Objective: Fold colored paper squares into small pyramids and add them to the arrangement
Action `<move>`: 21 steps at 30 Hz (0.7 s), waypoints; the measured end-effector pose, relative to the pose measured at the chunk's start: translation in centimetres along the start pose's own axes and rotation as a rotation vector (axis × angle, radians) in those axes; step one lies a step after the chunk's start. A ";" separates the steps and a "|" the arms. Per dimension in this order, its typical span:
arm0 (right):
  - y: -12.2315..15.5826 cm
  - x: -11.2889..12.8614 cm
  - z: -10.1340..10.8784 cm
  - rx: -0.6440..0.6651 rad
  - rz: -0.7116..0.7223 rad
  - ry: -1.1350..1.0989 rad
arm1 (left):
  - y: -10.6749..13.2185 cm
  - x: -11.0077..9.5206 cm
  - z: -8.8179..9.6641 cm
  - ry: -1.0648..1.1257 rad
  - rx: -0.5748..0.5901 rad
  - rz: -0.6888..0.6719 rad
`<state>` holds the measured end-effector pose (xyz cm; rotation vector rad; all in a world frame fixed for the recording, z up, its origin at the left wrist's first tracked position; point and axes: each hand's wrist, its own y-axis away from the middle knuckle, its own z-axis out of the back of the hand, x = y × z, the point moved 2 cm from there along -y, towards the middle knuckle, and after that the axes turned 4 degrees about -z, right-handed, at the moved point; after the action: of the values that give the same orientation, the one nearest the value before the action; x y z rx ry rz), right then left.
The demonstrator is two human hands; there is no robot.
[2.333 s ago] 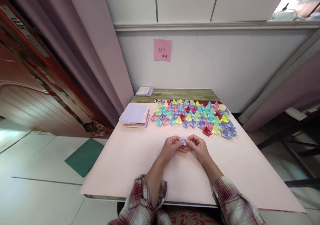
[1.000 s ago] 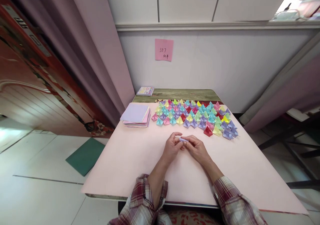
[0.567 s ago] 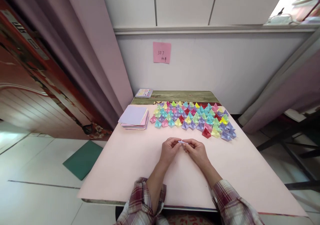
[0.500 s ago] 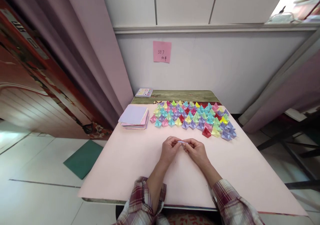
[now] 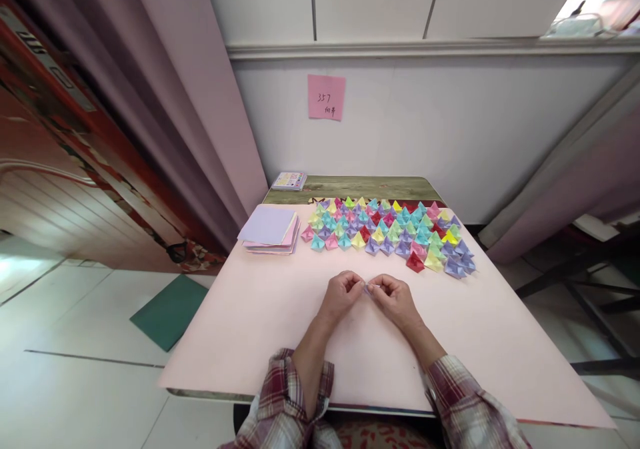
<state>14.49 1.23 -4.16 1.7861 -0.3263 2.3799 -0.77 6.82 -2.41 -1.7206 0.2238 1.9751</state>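
Observation:
Between my fingertips, above the middle of the table, is a small folded piece of purple origami paper (image 5: 367,290), mostly covered by my fingers. My left hand (image 5: 344,294) pinches its left side. On its right side, my right hand (image 5: 395,297) pinches it with thumb and forefinger. Beyond my hands, many small folded paper boats (image 5: 373,244) stand in close rows, in purple, blue, green, yellow, pink and red. To the left of them lies a stack of square coloured paper (image 5: 267,226), a purple sheet on top.
A pink cover (image 5: 240,342) lies over the table. A packet of paper (image 5: 290,180) rests at the far left corner, on the green wooden strip. A pink note (image 5: 327,97) is stuck to the wall. On the floor at left lies a green board (image 5: 169,311).
My fingers have shifted on the folded paper, and less of it shows between them. The view has tilted slightly. The boats and the paper stack stay in place.

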 end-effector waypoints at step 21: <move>-0.1 -0.4 1.0 -0.319 -0.052 -0.446 | 0.9 -2.0 0.1 -0.325 0.298 -0.290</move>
<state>15.52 1.05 -4.24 2.1079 -0.6585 1.7502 -1.11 5.59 -0.61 -1.1566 0.1359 1.8615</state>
